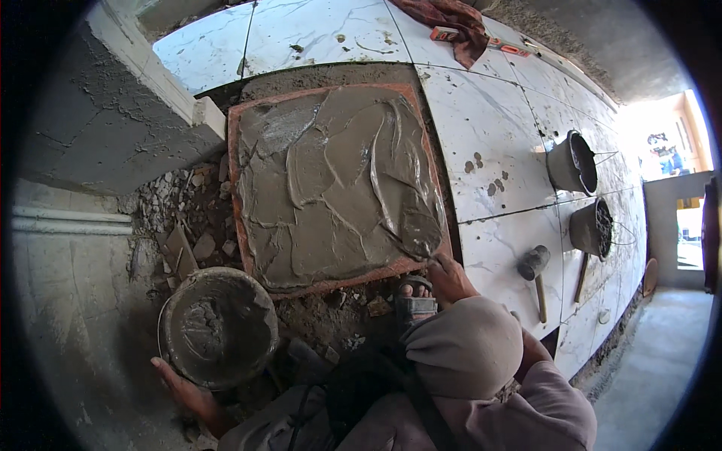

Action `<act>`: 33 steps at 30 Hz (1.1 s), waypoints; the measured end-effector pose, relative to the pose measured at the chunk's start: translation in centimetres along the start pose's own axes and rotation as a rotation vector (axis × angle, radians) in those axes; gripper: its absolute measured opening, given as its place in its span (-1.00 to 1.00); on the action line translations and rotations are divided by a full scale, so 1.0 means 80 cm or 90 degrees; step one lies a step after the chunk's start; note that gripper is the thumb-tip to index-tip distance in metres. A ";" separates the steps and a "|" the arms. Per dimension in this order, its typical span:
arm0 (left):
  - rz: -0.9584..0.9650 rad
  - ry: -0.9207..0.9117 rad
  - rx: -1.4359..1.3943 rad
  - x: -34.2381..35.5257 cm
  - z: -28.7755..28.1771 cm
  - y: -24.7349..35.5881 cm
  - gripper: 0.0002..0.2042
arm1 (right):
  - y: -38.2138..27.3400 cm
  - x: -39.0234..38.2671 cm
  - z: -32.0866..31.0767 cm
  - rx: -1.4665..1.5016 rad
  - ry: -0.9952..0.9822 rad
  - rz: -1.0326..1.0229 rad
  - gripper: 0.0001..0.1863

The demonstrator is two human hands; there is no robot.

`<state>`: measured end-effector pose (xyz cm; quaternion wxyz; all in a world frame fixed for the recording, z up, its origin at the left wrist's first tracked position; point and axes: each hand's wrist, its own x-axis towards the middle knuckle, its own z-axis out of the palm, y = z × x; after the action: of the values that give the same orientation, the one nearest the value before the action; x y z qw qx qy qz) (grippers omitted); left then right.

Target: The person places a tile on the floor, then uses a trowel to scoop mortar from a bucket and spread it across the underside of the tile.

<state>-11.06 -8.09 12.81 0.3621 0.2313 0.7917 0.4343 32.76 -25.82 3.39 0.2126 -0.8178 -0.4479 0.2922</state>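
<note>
A square tile [252, 282] with reddish-brown edges lies face-down-looking in front of me, its top coated in wet grey mortar [331, 180] with ridges and swirls. My right hand [451, 279] is closed round the handle of a trowel at the tile's near right corner. The mortar-smeared trowel blade [419, 231] rests on the coating. At lower left stands a round bucket [263, 301] with wet mortar inside. My left hand [184, 392] grips its near left side, thumb stretched upward; its other fingers are partly hidden.
White marbled tiles [481, 135] cover the floor behind and right. On them are two black buckets [568, 165], a mallet [534, 263], a spirit level [508, 48] and a reddish cloth [455, 26]. A concrete block [120, 105], rubble [199, 218] and pipes [71, 220] lie left. My sandaled foot [415, 301] is near the tile.
</note>
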 end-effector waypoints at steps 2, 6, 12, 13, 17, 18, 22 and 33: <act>0.028 0.001 0.027 0.012 -0.004 -0.006 -0.22 | 0.017 -0.014 -0.003 -0.043 -0.050 -0.150 -0.78; 0.055 0.026 0.099 0.015 -0.009 -0.010 -0.22 | 0.027 -0.020 -0.010 0.217 -0.138 -0.018 -0.75; 0.047 -0.050 -0.023 0.010 -0.011 -0.006 -0.27 | 0.003 -0.008 -0.056 -0.072 -0.056 -0.105 -0.71; 0.041 -0.066 -0.040 0.015 -0.014 -0.008 -0.28 | 0.007 -0.008 -0.058 -0.073 -0.051 -0.107 -0.71; 0.034 -0.150 -0.091 0.045 -0.031 -0.032 -0.29 | -0.001 0.000 -0.074 0.028 -0.127 -0.060 -0.67; 0.064 -0.121 -0.052 0.052 -0.038 -0.041 -0.29 | -0.010 0.005 -0.076 0.109 -0.149 -0.077 -0.62; 0.280 -0.167 0.125 0.027 -0.026 -0.025 -0.27 | -0.061 0.064 -0.076 0.101 -0.283 -0.409 -0.53; 0.523 -0.155 0.257 0.044 -0.060 -0.057 -0.34 | -0.280 0.103 0.010 -0.054 -0.606 -0.542 -0.59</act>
<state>-17.26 -10.56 9.34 0.1982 0.6405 0.6550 0.3484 22.12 -7.27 14.08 0.0555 -0.3569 -0.7901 0.4953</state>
